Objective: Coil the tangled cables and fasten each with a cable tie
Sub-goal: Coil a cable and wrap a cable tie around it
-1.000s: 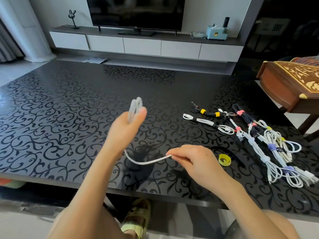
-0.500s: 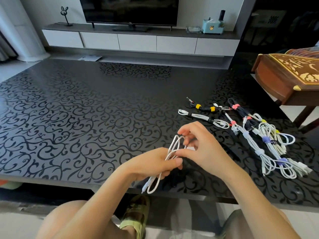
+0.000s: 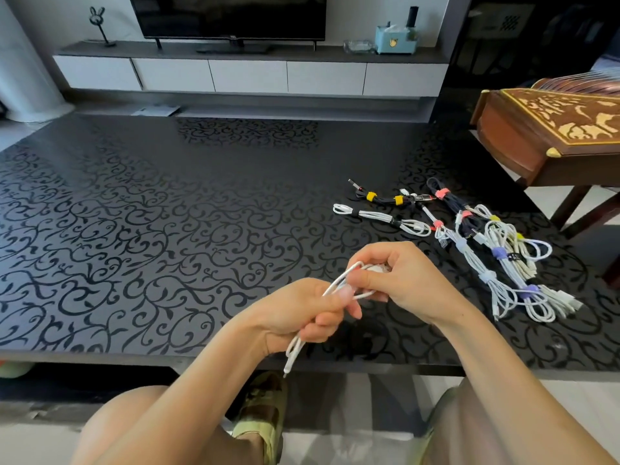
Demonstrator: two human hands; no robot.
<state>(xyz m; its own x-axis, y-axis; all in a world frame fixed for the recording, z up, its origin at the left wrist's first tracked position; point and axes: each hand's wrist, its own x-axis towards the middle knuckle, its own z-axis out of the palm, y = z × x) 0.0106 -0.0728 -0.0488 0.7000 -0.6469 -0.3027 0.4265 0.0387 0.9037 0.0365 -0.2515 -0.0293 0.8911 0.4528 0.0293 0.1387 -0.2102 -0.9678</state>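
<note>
Head view, looking down at a black table (image 3: 167, 229) with a swirly pattern. Both hands are up over the near edge, working on one white cable (image 3: 338, 280). The left hand (image 3: 302, 313) has its fingers curled round the bundled strands, thumb laid on top, so it's properly gripping the cable. One short loop and a plug end hang out below that fist, just past the table edge. The right hand (image 3: 406, 280) sits just right of it, touching it, fingers curled in and pinching the far end of the same loops. Part of the cable is tucked inside that hand, so I can't tell how it's folded in there. Further right on the table is the done pile (image 3: 503, 260), mostly white cables bundled up with purple, pink and yellow ties. A black cable (image 3: 385, 199) with two yellow ties lies at the far left of the pile, and a white bundle (image 3: 379, 217) lies just nearer than that. Far end of the room has a TV (image 3: 228, 15) on a low cabinet (image 3: 248, 75). A carved wooden box (image 3: 553, 135) is off to the far right, and a green sandal (image 3: 265, 411) shows under the table.
</note>
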